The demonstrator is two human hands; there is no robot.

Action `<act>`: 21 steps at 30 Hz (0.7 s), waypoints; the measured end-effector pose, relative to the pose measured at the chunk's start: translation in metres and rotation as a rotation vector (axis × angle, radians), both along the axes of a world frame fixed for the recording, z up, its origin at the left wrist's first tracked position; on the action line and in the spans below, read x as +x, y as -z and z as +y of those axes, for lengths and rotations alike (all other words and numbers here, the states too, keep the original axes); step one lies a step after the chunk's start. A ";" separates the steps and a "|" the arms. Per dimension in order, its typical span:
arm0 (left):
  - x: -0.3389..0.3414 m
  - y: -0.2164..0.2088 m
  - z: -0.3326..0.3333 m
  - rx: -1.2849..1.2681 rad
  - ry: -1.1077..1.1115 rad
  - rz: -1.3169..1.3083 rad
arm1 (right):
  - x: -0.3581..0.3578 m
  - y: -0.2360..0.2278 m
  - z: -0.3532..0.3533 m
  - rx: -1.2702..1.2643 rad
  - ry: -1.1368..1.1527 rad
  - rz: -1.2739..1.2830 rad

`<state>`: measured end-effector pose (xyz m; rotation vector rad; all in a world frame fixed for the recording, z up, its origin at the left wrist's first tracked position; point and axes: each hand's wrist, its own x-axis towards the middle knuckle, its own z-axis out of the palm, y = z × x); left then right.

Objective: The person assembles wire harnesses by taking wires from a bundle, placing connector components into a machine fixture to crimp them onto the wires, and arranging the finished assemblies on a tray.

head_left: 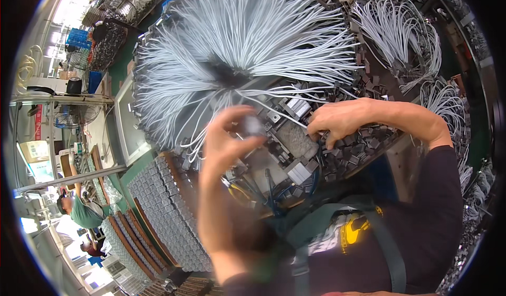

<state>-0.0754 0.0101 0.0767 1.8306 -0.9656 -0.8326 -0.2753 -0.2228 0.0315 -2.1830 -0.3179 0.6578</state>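
My left hand (224,138) is raised over the bench and smeared by motion. Its thumb and fingers curve around a small grey-white piece (254,126), too blurred to name further. To its right, the fingers of my right hand (340,119) are bent down over the bench, pinching the end of a white cable (279,112). That cable runs back to a large fanned bundle of white cables (263,22). Below the hands sit a small metal fixture (284,151) and a metal block (299,173).
Many small dark metal pieces (358,151) are heaped beside my right hand. Pliers with yellow handles (240,191) lie near my body. Trays of grey parts (163,206) stand at the left, and another cable bundle (395,32) at the far right. A person in green (87,211) is farther off.
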 end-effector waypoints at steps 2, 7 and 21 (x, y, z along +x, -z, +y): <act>0.046 -0.026 0.007 0.159 0.068 -0.294 | 0.016 -0.014 0.005 -0.034 -0.116 0.041; 0.103 -0.028 0.029 0.294 -0.080 -0.454 | 0.026 -0.003 0.020 -0.218 -0.237 0.067; -0.108 0.043 0.080 -0.250 -0.395 0.320 | 0.011 0.014 0.021 -0.278 -0.334 -0.211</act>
